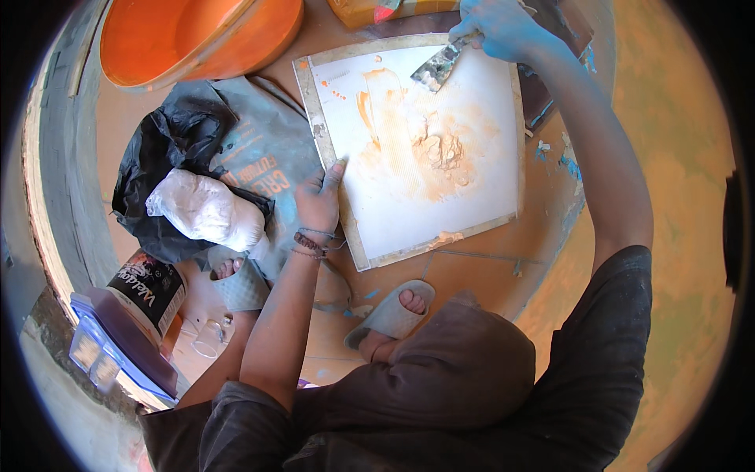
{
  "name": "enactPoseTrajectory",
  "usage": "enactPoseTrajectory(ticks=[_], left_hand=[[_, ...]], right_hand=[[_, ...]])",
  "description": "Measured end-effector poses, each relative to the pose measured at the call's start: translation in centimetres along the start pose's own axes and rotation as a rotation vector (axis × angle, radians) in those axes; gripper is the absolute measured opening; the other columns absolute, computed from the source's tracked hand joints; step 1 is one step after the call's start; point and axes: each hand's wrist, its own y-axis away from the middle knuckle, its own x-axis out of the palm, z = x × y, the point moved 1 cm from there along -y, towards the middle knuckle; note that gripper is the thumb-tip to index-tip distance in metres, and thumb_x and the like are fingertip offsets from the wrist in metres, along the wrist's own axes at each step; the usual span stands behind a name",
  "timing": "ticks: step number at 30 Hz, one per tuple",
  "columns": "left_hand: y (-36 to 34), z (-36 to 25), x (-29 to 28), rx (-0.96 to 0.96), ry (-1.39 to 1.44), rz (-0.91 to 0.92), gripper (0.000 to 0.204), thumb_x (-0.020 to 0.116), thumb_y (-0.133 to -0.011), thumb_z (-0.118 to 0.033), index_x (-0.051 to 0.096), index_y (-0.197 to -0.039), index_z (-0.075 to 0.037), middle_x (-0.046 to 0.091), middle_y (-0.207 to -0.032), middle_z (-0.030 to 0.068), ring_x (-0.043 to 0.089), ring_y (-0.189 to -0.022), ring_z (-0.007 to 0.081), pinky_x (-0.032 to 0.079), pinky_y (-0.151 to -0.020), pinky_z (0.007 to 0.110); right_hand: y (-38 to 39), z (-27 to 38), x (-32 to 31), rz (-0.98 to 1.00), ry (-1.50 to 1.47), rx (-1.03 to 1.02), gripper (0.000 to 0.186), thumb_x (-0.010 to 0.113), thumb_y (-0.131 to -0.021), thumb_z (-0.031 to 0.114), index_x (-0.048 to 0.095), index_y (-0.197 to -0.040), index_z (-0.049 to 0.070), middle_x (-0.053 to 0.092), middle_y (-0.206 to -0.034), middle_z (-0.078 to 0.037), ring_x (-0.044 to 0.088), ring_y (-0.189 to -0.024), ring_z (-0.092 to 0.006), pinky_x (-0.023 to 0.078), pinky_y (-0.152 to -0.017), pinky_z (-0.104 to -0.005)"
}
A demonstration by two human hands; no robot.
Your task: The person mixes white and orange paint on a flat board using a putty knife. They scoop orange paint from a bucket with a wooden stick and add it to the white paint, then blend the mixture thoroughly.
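A white board (480, 181) with a worn, pale frame lies in front of me. Toward its middle sits a lump of orange-tan paste (442, 151), with thin smears and powder around it. My left hand (318, 203) grips the board's left edge, thumb on top and the other fingers mostly hidden. At the far right corner my right hand (503, 30), dusted bluish, is closed around the handle of a putty knife (439, 68). The knife's paste-smeared blade points down and left above the board, apart from the lump. Whether the blade touches the board I cannot tell.
Left of the board, a knotted bag of white powder (208, 211) rests on a dark plastic bag (177, 126). An orange basin (197, 39) stands far left. A black-labelled bucket (149, 295), a purple-blue lid (126, 342) and a small clear cup (208, 338) are near left. My sandalled feet flank the board's near edge.
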Motion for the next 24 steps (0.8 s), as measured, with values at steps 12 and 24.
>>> enactPoseTrajectory(ticks=[12, 24], left_hand=[[0.3, -1.4, -0.5, -0.043, -0.016, 0.008, 0.03, 0.061, -0.091, -0.028, 0.068, -0.104, -0.002, 0.07, -0.084, 0.0127, 0.057, -0.073, 0.0092, 0.047, -0.071, 0.027], [1.3, -1.4, -0.4, 0.083, -0.148, -0.019, 0.023, 0.06, -0.09, -0.023, 0.068, -0.105, -0.007, 0.067, -0.091, 0.0194, 0.066, -0.076, 0.0279, 0.049, -0.069, 0.032]], right_hand=[[-3.9, 4.9, -2.6, 0.04, 0.065, -0.285, 0.015, 0.061, -0.071, 0.021, 0.074, -0.079, 0.024, 0.063, -0.077, -0.009, 0.058, -0.088, -0.0294, 0.038, -0.079, -0.0435], [-7.1, 4.9, -6.6, -0.113, 0.267, -0.341, 0.023, 0.06, -0.071, 0.017, 0.074, -0.086, 0.028, 0.065, -0.084, -0.009, 0.058, -0.09, -0.0282, 0.036, -0.08, -0.0444]])
